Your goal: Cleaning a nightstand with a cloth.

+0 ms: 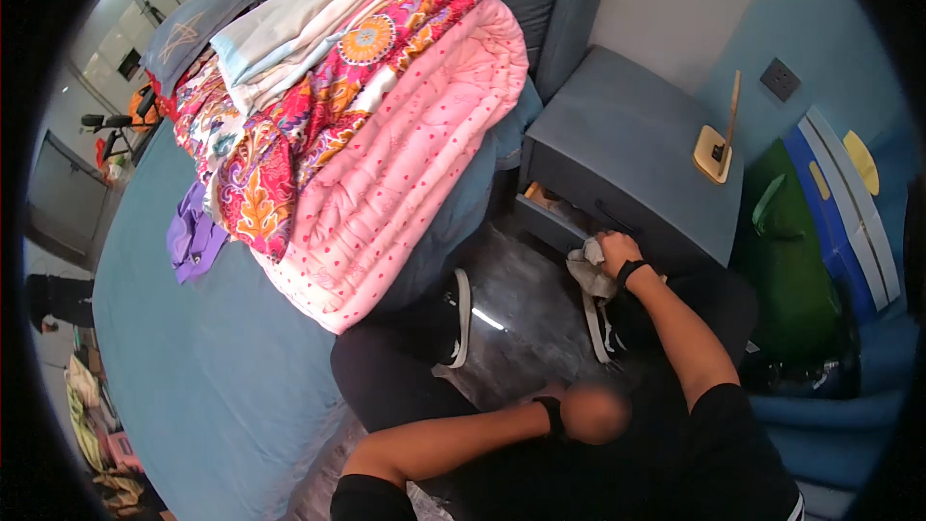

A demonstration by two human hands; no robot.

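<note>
Right hand [618, 251] closed on one crumpled, greyish cloth [590, 277], right of centre, beside one partly open drawer [552, 226] | left hand [593, 413], lower centre: blurred, grip cannot be told | one smooth, boxy grey nightstand [622, 121], upper right | one puffy, dotted pink quilt [410, 159], upper centre | two dark wristbands [550, 417]

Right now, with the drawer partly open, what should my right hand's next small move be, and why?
I'd probably slide the right hand and its bunched cloth lightly along the front of the drawer: the cloth already seems gripped, it sits close beside that front, and most of the drawer's face is uncovered.
</note>
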